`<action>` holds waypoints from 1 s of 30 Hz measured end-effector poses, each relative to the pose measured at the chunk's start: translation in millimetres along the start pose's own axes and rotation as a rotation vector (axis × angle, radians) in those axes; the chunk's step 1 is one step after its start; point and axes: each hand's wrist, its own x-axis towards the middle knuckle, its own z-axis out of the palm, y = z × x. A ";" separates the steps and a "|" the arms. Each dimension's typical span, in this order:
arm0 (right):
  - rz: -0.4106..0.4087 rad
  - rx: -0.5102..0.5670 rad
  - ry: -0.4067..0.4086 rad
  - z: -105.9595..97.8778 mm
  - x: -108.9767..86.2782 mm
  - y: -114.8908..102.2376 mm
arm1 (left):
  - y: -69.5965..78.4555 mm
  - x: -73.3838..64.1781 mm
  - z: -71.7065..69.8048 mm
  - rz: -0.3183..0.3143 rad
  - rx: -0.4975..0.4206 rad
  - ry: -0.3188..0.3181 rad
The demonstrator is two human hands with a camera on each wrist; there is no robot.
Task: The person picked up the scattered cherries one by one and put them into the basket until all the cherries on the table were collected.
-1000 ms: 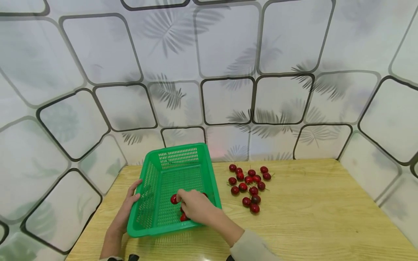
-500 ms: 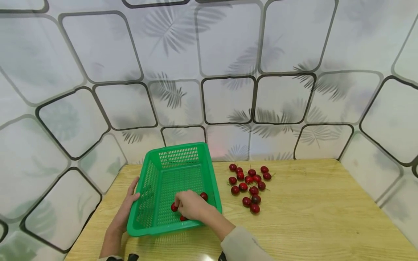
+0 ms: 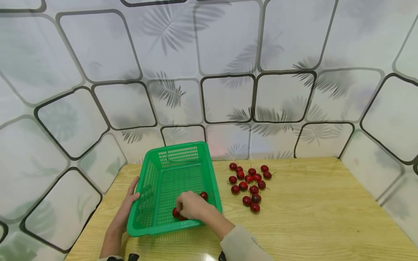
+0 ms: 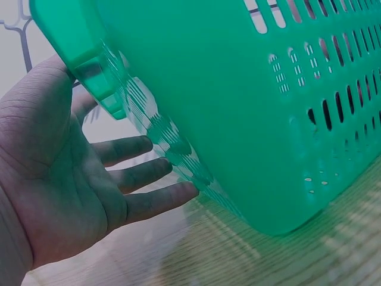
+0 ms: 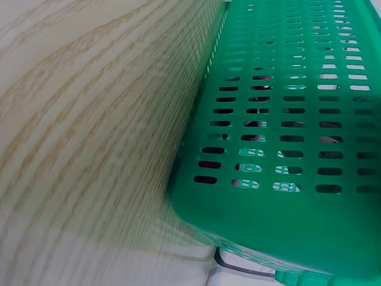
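Note:
A green perforated plastic basket (image 3: 183,174) stands on the wooden table. My left hand (image 3: 123,212) rests against its left side, the thumb up at the rim; in the left wrist view the hand's (image 4: 65,161) other fingers reach out fairly straight to the basket wall (image 4: 238,119). Inside the near part of the basket, my right hand (image 3: 196,207) bends its fingers down and pinches a dark red cherry (image 3: 175,212) low over the floor. Another cherry (image 3: 203,196) lies by the right wall, and one (image 3: 183,218) shows partly under the hand. The right wrist view shows only the basket's outside, hiding the fingertips.
Several loose cherries (image 3: 249,178) with stems lie in a group on the table (image 3: 310,214) to the right of the basket. A patterned cloth wall (image 3: 228,101) rises behind the table and along both sides.
My right hand has lowered the cherry and brought it closer to the basket's near side. The cherry by the right wall has come into fuller view. My left hand stays at the basket.

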 end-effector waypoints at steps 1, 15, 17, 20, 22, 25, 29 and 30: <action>-0.003 -0.004 -0.001 -0.2 -0.1 0.1 | -0.1 0.2 0.0 0.000 0.002 -0.001; 0.033 -0.022 -0.012 0.4 0.7 -0.2 | -0.8 0.3 -0.3 -0.009 -0.017 -0.002; 0.038 -0.025 -0.010 0.4 0.3 -0.9 | -0.9 0.4 -0.3 -0.007 -0.020 -0.004; 0.041 -0.010 -0.002 0.4 -0.7 -1.5 | -0.9 0.4 -0.5 -0.006 -0.020 -0.005; 0.035 0.004 0.008 0.8 -0.8 -0.9 | -0.6 0.4 -0.7 -0.006 -0.020 -0.004; 0.026 0.020 0.024 1.3 -0.2 0.2 | -0.1 0.7 -0.9 -0.009 -0.014 -0.002; 0.008 0.018 0.059 -0.1 -0.6 -0.1 | 0.1 1.4 -0.9 -0.011 -0.002 0.001; 0.002 0.023 0.069 -1.2 -1.3 -0.2 | 0.1 1.6 -0.8 -0.012 0.000 0.002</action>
